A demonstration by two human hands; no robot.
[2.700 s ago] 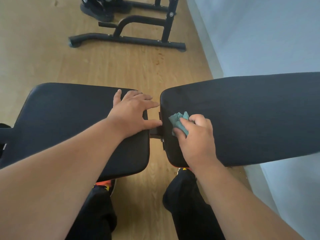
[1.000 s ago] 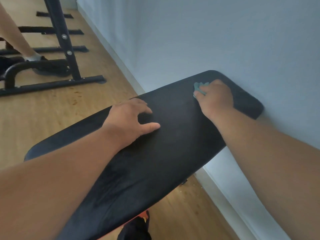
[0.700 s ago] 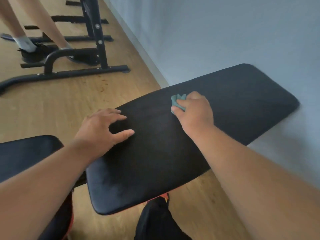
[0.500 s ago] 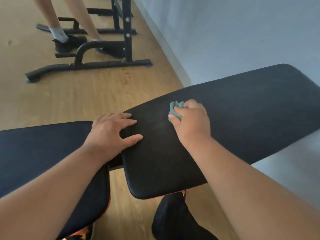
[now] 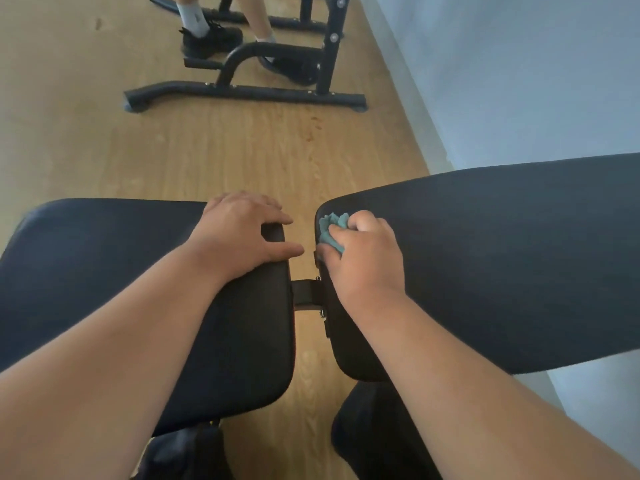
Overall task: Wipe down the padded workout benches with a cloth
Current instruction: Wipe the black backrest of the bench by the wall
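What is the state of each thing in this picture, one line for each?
left hand: open, flat on the left pad's end
right hand: closed around the cloth
cloth: bunched, pressed on the right pad's near corner
left pad: lying flat
right pad: tilted up toward the wall
metal link: joins both pads

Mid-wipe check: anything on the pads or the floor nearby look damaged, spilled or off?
Only one thing: a trail of small reddish-brown spots on the floor near the black frame, like a dried spill. Both pads look intact, and the right hand presses the cloth on the right pad's end.
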